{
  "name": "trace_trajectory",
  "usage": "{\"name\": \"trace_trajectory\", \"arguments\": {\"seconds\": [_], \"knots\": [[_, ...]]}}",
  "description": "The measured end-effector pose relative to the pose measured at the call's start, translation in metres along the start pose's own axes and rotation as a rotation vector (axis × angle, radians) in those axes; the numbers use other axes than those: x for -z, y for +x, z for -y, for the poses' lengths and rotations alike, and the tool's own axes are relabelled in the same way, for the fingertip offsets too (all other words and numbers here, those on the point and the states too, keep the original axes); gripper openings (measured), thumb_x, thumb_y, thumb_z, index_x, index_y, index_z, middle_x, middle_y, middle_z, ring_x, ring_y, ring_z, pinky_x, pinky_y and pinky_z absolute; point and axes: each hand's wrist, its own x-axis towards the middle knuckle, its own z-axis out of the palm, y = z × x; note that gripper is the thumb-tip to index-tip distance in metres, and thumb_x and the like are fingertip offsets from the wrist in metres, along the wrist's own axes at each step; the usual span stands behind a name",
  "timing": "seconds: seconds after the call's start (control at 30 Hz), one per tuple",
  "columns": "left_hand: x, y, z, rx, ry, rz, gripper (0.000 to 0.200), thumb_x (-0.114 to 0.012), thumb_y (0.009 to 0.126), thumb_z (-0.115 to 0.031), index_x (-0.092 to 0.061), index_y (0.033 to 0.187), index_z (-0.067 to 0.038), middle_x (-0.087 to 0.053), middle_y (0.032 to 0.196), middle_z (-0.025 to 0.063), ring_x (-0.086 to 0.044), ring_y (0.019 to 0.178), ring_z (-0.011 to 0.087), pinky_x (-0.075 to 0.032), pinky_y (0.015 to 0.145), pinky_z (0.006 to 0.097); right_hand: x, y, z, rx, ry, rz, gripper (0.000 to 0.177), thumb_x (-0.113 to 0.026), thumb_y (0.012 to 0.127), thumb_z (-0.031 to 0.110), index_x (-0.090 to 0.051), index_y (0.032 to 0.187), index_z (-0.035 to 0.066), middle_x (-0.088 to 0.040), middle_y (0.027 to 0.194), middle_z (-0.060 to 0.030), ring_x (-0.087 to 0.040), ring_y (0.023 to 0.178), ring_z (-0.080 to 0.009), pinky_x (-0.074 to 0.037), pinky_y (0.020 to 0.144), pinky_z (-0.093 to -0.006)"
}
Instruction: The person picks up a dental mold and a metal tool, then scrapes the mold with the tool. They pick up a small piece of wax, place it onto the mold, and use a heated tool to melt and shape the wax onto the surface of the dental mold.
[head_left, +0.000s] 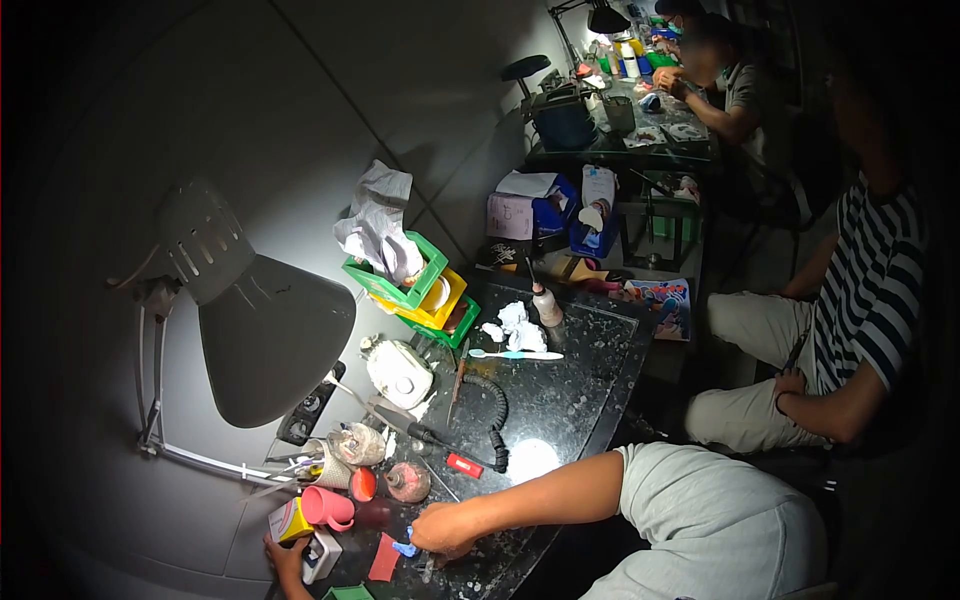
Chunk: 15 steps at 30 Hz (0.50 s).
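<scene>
Fingers of your right hand are pinching the blue piece beside the red sheet, seemingly for control, while your left hand, grip unclear, is touching the white box, perhaps steadying it.

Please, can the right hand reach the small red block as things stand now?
Probably yes. The red block lies just beyond the right hand, and nothing tall stands between. But the fingertips seem occupied with a blue piece, so they may need to release it first.
</scene>
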Motion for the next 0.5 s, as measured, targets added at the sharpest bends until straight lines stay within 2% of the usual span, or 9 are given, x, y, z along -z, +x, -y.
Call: {"name": "trace_trajectory", "arguments": {"seconds": [0.07,0.13,0.27,0.33,0.5], "knots": [[0.0,-0.002,-0.006,-0.043,0.035,-0.013,0.099,-0.091,0.061,-0.033,-0.043,0.142,-0.003,-0.053,0.14,0.0236,-0.053,0.127,0.041,-0.04,0.11,0.0479,0.002,-0.001,0.0,0.001,-0.003,0.012,0.042,-0.084,0.077,0.035,-0.073,0.093,-0.002,-0.073,0.092,-0.0224,-0.071,0.094,-0.0414,-0.058,0.08,-0.0479],[-0.008,0.007,0.004,-0.064,0.042,-0.014,0.105,-0.093,0.061,-0.031,-0.038,0.148,-0.012,-0.052,0.139,0.0243,-0.049,0.129,0.0427,-0.036,0.112,0.0503,0.004,-0.003,0.0,0.006,0.0,0.0,0.042,-0.084,0.077,0.035,-0.073,0.092,-0.002,-0.073,0.092,-0.0224,-0.071,0.094,-0.0416,-0.058,0.08,-0.048],[-0.013,0.012,0.01,-0.099,-0.078,0.0,0.102,-0.093,0.062,-0.023,-0.039,0.147,-0.007,-0.052,0.139,0.025,-0.05,0.128,0.0416,-0.037,0.112,0.049,0.002,-0.002,-0.001,0.025,0.003,-0.038,0.041,-0.084,0.077,0.035,-0.073,0.091,-0.003,-0.073,0.091,-0.0226,-0.071,0.094,-0.0416,-0.058,0.079,-0.0482],[-0.017,0.016,0.017,-0.165,-0.24,0.036,0.098,-0.092,0.064,-0.015,-0.039,0.145,-0.004,-0.052,0.139,0.0258,-0.051,0.128,0.0403,-0.039,0.112,0.0468,0.003,-0.002,0.0,0.02,-0.004,-0.017,0.041,-0.084,0.078,0.035,-0.073,0.092,-0.003,-0.073,0.091,-0.0228,-0.071,0.094,-0.0415,-0.058,0.079,-0.0484],[-0.01,0.008,-0.001,-0.126,-0.147,0.02,0.095,-0.091,0.065,-0.012,-0.039,0.144,-0.001,-0.057,0.134,0.0263,-0.055,0.125,0.0398,-0.042,0.109,0.0456,0.006,-0.006,0.002,0.044,-0.011,-0.009,0.042,-0.081,0.081,0.035,-0.071,0.09,-0.005,-0.072,0.09,-0.025,-0.07,0.09,-0.0445,-0.057,0.077,-0.0509]]}}
